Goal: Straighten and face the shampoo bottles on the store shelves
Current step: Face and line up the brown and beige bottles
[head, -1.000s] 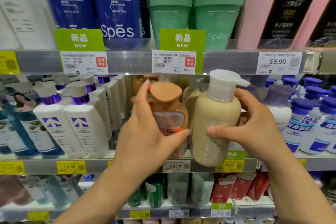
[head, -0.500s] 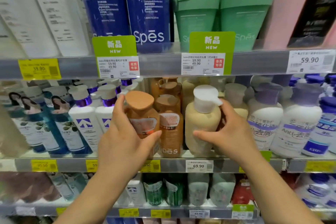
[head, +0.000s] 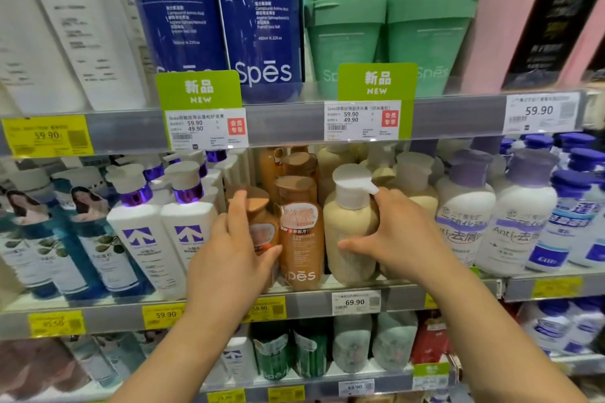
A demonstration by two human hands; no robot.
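A person stands close to a store shelf [head: 294, 304] packed with shampoo and reaches both bare hands into the middle row. The left hand [head: 229, 255] wraps its grip around a small brown bottle [head: 262, 229] with a tan cap, thumb across the front, fingers curled over the left shoulder. The bottle stands at the shelf's front edge, touching a taller brown Spēs bottle [head: 299, 239] just to its right, whose label faces outward.

The right hand [head: 399, 235] holds a cream pump bottle [head: 352, 239], thumb pressed on the front, fingers curved round the right side. The bottle stands upright on the shelf, near the front edge, beside the taller brown one. Its white pump nozzle [head: 366, 186] points off to the right, and no label print shows on the side facing out.

To the left stand white bottles with purple collars [head: 163, 232], to the right white anti-dandruff bottles with lilac caps [head: 465, 213], both rows looking upright and front-facing.

The job appears partway done: the neighbouring rows look tidy, while these two held bottles probably still need turning and squaring. Shelves above and below also hold stock; whether they need work cannot be told.
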